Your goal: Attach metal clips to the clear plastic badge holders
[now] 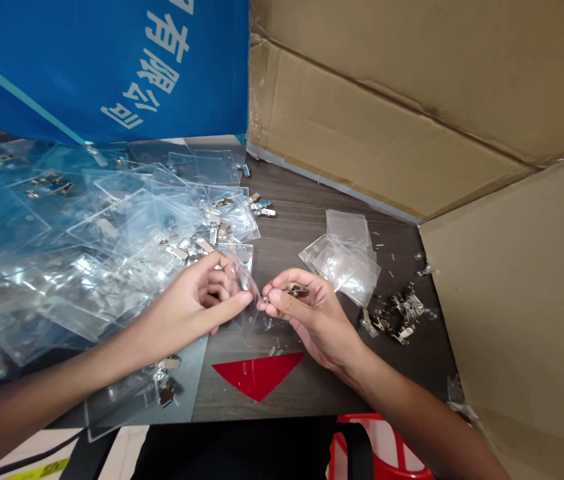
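My left hand (217, 293) pinches a clear plastic badge holder (246, 283), bent a little and held upright above the table. Facing it, my right hand (307, 307) grips a small metal badge clip (296, 291) between thumb and fingers. The clip's near end is close to the holder's edge; whether they touch I cannot tell. Behind my right hand lies a small stack of clear holders (345, 260). To its right sits a heap of loose metal clips (405, 313). A large pile of holders with clips (127, 227) spreads beyond my left hand.
A red triangular piece (259, 375) lies near the front edge of the dark wooden table (282, 180). Cardboard walls (372, 113) stand behind and right, a blue printed panel (87, 60) at back left. Below the edge is a red plastic basket-like object (402, 460).
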### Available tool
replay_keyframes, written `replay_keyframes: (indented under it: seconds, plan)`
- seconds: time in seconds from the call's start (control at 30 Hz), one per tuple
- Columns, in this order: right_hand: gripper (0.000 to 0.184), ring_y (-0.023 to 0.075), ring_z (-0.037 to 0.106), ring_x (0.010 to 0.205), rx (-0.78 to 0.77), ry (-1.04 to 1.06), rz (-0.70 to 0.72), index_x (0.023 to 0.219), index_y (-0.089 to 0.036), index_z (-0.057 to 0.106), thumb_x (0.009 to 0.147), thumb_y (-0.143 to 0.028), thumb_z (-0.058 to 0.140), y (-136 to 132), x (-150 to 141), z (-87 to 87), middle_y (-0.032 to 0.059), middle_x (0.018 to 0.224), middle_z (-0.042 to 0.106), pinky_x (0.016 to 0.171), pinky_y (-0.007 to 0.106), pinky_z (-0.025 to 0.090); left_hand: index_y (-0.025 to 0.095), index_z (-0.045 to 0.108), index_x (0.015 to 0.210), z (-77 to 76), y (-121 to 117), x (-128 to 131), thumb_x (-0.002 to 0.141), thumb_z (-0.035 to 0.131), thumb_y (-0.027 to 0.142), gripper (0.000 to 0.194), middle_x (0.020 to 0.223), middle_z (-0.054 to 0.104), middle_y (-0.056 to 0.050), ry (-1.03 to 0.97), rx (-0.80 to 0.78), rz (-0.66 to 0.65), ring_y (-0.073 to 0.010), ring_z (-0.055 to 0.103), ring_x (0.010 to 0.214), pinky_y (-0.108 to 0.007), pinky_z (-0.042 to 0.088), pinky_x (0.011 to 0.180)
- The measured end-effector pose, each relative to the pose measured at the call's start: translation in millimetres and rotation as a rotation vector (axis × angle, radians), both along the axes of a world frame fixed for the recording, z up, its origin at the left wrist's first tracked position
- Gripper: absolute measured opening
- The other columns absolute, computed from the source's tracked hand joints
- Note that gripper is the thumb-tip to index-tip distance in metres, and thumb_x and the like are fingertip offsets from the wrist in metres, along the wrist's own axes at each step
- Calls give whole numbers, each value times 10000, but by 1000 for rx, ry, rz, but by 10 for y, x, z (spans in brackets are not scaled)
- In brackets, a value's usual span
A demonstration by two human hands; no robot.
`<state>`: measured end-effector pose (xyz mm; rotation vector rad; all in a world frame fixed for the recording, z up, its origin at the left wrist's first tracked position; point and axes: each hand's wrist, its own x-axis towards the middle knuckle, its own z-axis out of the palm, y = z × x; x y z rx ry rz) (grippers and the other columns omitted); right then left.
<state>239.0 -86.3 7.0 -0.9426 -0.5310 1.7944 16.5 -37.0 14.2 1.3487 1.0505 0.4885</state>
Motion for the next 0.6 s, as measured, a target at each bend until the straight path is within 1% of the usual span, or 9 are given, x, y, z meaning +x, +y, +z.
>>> replay_keyframes:
  seconds: [0.07, 0.17, 0.27, 0.37, 0.5, 0.6]
  plan:
    - [324, 102, 837, 814, -4, -20, 13, 888, -270, 855, 699, -281, 1118, -16, -7, 8, -49, 880, 863, 777, 184, 674, 231, 546, 1052, 14, 1, 2, 987, 805, 580, 440, 809, 702, -6, -5, -5, -11, -161, 666, 631, -210, 563, 456]
    - [333, 101, 811, 765, 8, -66, -4, 868, -261, 841, 682, -245, 1118, -42, -29, 32, -40, 865, 861, 743, 192, 660, 232, 542, 1048, 19, 1, 2, 982, 812, 580, 446, 824, 715, -17, 0, -12, -14, -173, 680, 641, -218, 558, 448]
    - [293, 108, 813, 768, 23, -99, -37, 851, -253, 829, 732, -274, 1096, -69, -48, 56, -28, 878, 857, 736, 201, 656, 231, 541, 1042, 18, -2, 1, 985, 811, 575, 441, 806, 709, -15, -5, -4, -9, -179, 689, 644, -212, 545, 441]
    - [258, 114, 834, 797, 5, -70, -37, 865, -257, 817, 804, -317, 1060, -82, -47, 56, -31, 901, 852, 773, 216, 672, 231, 543, 1057, 21, -2, 1, 1001, 797, 560, 420, 779, 701, -3, -15, -2, -14, -172, 689, 623, -210, 552, 451]
    - [290, 115, 838, 806, -23, -2, -22, 867, -258, 789, 804, -333, 1062, -65, -29, 25, -43, 911, 836, 795, 224, 688, 233, 537, 1077, 29, -4, 2, 1001, 796, 525, 398, 751, 686, 16, -44, -1, -19, -160, 675, 595, -204, 551, 455]
    - [294, 108, 822, 782, -1, -17, 8, 874, -254, 778, 819, -344, 1052, -49, -26, 17, -41, 899, 831, 777, 222, 679, 232, 541, 1086, 37, -15, -1, 991, 807, 516, 400, 786, 705, 4, -44, -7, -27, -164, 680, 619, -210, 557, 461]
